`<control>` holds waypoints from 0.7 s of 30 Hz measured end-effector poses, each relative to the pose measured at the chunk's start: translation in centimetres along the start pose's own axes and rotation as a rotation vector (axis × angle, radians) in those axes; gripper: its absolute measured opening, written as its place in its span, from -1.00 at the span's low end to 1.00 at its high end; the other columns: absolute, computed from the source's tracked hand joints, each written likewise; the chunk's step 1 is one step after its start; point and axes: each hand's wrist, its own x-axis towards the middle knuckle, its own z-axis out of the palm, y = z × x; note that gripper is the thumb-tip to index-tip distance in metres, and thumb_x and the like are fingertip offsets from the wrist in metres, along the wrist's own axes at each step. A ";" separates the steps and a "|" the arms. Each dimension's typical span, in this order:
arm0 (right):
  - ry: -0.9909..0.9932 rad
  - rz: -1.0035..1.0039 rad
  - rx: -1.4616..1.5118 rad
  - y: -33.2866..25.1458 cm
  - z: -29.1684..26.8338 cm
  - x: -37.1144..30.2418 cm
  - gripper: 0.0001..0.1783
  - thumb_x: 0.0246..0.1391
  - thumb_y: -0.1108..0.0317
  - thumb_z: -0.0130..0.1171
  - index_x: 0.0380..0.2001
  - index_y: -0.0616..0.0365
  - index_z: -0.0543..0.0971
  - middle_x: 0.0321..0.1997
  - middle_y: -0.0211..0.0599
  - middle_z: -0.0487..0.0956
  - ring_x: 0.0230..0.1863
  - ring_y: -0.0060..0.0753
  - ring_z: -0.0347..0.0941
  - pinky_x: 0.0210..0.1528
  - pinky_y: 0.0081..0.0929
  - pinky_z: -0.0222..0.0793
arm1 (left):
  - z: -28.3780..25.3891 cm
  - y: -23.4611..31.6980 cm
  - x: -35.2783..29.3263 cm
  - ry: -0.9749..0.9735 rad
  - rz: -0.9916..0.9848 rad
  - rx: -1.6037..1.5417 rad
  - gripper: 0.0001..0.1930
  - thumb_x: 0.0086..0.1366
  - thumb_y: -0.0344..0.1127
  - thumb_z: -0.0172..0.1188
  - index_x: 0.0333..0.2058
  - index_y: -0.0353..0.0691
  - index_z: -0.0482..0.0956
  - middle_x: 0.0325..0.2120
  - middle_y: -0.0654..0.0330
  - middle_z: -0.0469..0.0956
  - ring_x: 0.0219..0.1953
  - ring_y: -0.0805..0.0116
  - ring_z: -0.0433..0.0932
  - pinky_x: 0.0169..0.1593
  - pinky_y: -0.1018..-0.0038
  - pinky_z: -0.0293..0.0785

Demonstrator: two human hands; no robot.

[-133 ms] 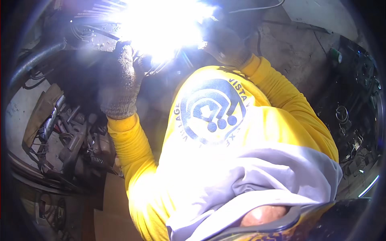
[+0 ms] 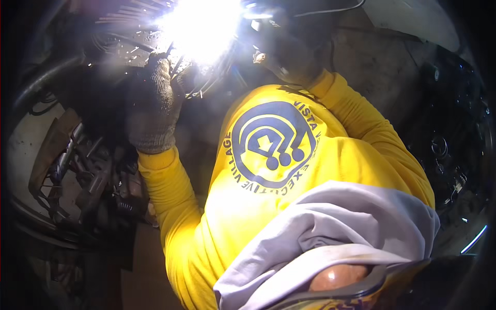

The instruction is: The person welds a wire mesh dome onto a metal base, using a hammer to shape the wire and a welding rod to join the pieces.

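Observation:
A white, dazzling welding arc [image 2: 201, 26] burns at the top, with sparks and a bright streak around it. My left hand [image 2: 157, 111], in a ribbed knit glove, is raised just left of and below the glare. Its fingers are closed around something thin and dark beside the arc, which I cannot make out. My right hand [image 2: 289, 59] is gloved and in deep shadow to the right of the arc. Its fingers look curled, and what they hold is lost in the dark and glare. Thin wires [image 2: 209, 85] hang below the arc between my hands.
Several thin rods [image 2: 124, 18] fan out at the upper left, above a curved pipe [image 2: 49, 75]. Scrap metal parts [image 2: 88, 178] pile up at the left, near a brown cardboard sheet [image 2: 147, 268]. A cable [image 2: 330, 10] crosses the upper right. Dark clutter [image 2: 454, 181] lines the right side.
The glare has shrunk and dimmed, so the surroundings look darker and the yellow shirt shows more clearly. Sparks and rods near the arc stand out more. Both hands stay nearly in place.

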 end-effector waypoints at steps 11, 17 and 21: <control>0.011 0.211 0.508 1.6 1.2 -2.1 -0.45 0.18 0.35 0.22 0.23 0.15 0.37 0.19 -0.23 0.48 0.13 -0.31 0.45 0.14 -0.35 0.44 | 2.5 -1.3 -3.2 0.245 0.194 0.501 -0.64 0.42 -0.12 0.04 0.07 -0.16 0.52 -0.03 0.18 0.56 -0.06 0.30 0.58 -0.06 0.39 0.57; -0.005 0.403 0.634 0.6 0.3 -1.1 -0.50 0.19 0.30 0.23 0.16 0.23 0.41 0.02 -0.15 0.55 0.01 -0.28 0.53 0.06 -0.33 0.49 | 1.0 -0.9 -0.4 0.056 0.155 0.160 -0.59 0.39 -0.16 0.13 0.14 -0.18 0.48 0.07 0.16 0.54 0.09 0.29 0.54 0.07 0.42 0.54; 0.032 0.320 0.582 0.2 0.5 -1.1 -0.45 0.16 0.33 0.25 0.17 0.28 0.37 0.05 -0.13 0.53 0.04 -0.20 0.52 0.10 -0.33 0.45 | 0.9 -1.0 0.2 0.029 0.090 -0.205 -0.55 0.35 -0.20 0.17 0.15 -0.24 0.45 0.02 0.11 0.57 0.03 0.23 0.58 0.06 0.40 0.54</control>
